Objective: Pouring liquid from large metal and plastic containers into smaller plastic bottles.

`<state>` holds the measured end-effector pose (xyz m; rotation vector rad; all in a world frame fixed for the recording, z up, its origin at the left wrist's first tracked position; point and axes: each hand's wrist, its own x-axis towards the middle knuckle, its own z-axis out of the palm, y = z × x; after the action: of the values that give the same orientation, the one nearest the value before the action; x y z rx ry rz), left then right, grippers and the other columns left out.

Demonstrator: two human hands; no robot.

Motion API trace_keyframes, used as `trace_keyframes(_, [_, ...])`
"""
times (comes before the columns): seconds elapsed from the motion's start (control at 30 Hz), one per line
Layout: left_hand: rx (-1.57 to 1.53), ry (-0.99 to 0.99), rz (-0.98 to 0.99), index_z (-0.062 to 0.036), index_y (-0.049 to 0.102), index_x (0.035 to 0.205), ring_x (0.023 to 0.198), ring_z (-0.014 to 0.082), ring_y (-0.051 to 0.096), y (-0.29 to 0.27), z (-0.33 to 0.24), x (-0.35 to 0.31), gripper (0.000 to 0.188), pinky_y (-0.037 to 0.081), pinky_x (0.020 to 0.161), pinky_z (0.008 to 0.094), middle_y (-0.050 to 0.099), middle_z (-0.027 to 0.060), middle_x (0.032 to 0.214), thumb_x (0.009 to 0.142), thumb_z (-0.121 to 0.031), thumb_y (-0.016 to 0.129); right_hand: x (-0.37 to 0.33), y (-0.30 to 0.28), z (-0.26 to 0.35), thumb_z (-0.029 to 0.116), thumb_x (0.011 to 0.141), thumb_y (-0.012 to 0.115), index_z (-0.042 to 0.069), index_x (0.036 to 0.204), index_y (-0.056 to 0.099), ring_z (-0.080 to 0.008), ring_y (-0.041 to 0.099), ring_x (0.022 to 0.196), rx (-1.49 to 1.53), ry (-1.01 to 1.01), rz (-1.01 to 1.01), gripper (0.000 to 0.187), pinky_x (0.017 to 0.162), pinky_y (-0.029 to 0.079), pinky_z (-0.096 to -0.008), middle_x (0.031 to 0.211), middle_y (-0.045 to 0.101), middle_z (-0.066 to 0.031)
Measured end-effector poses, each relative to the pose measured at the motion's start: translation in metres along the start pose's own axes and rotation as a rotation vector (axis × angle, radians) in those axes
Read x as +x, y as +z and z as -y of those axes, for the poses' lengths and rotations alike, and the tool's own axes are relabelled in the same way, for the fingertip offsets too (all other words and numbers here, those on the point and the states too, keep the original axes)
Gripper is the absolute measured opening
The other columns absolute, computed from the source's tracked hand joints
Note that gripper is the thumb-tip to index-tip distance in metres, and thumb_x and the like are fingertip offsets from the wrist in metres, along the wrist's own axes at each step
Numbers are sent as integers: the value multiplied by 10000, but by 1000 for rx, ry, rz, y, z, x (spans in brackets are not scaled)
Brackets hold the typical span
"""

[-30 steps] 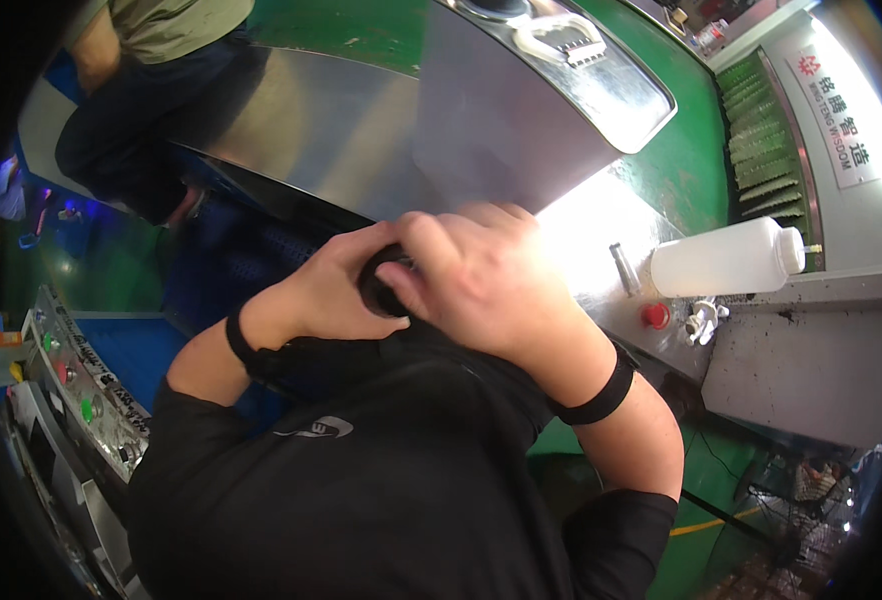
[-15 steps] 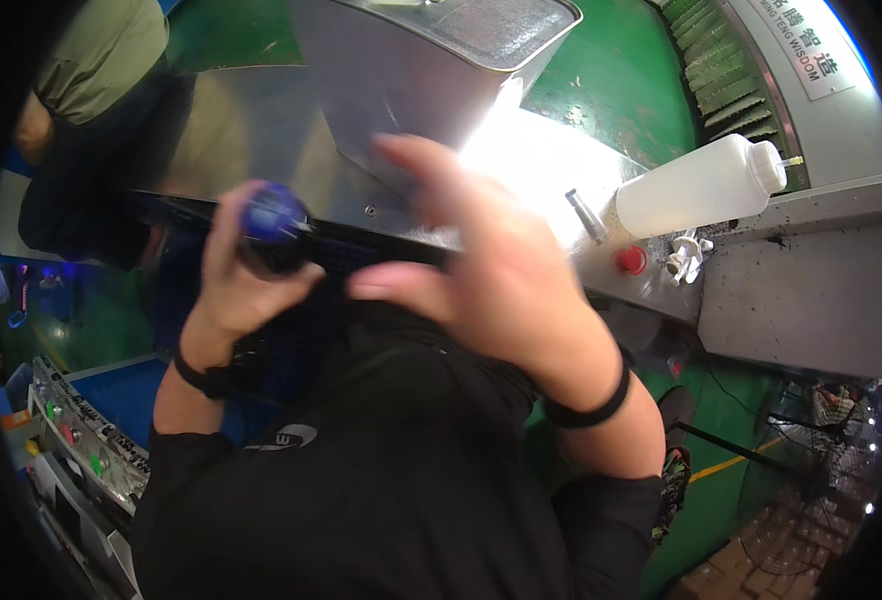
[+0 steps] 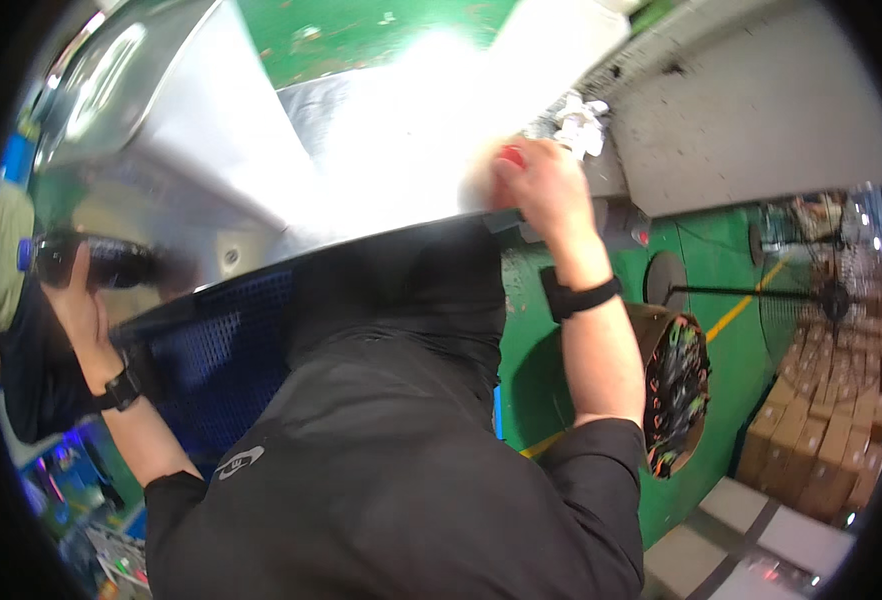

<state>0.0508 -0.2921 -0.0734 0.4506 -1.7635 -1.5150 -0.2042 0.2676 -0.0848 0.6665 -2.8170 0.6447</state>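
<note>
Lying on its side at the left, a dark bottle (image 3: 111,262) with a blue cap is held in my left hand (image 3: 81,305), thumb up along it. The bottle's bottom end blurs over the metal bench. On the bench's right part, my right hand (image 3: 553,190) has its fingers closed on a small red cap (image 3: 511,156); motion smears the fingertips. Just beyond that hand sits a crumpled-looking white object (image 3: 581,122). Strong glare washes out the bench top (image 3: 391,150) between my hands.
A large metal bin (image 3: 221,120) stands at the bench's left. Below the bench edge is a blue perforated crate (image 3: 206,345). To the right are a grey metal panel (image 3: 741,110), an open carton (image 3: 676,400), a fan (image 3: 831,300) and stacked cartons (image 3: 821,440). A person (image 3: 6,265) shows at far left.
The view has swung to the right. My left hand has carried the bottle out leftward, now lying sideways. My right hand, open and empty before, has reached right and closed on the red cap.
</note>
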Motion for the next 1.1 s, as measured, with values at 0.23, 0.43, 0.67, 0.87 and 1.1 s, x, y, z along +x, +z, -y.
trace_keyframes(0.23, [55, 60, 22, -38, 466, 1349, 1142, 191, 583, 47, 15, 16, 541, 459, 1007, 327, 604, 85, 1224, 874, 59, 705, -31, 17, -27, 240, 886, 656, 51, 1051, 692, -367, 660, 913, 6, 42, -126, 254, 823, 525, -456, 945, 693, -173])
trace_keyframes(0.43, [405, 48, -152, -12, 495, 1341, 1128, 227, 589, 28, -6, 1, 556, 454, 1011, 369, 608, 94, 1253, 844, 28, 741, -20, -14, 2, 300, 886, 675, 31, 1135, 665, -378, 677, 918, 43, 13, -145, 367, 801, 552, -452, 988, 696, -198])
trace_keyframes(0.67, [45, 34, -115, -61, 397, 1388, 1120, 190, 559, 70, -12, -15, 848, 456, 1008, 353, 556, 76, 1213, 676, -4, 855, -21, -138, 76, -49, 884, 616, -97, 1266, 560, -192, 636, 1046, 756, 6, -49, 389, 909, 521, -312, 1174, 629, -151])
trace_keyframes(0.87, [50, 3, -99, -81, 395, 1386, 1192, 176, 524, 77, -25, -29, 913, 420, 1052, 343, 533, 68, 1257, 635, -71, 914, 69, -178, 207, -118, 764, 658, -78, 1203, 612, -204, 624, 1039, 571, -526, 36, 442, 856, 528, -294, 1218, 555, -159])
trace_keyframes(1.1, [137, 10, -67, -99, 395, 1386, 1223, 172, 505, 73, -25, -28, 896, 406, 1075, 354, 530, 53, 1247, 660, -63, 918, 151, -136, 357, -34, 796, 712, -1, 1151, 698, -119, 619, 841, 347, -685, 338, 357, 787, 513, -259, 1006, 666, -65])
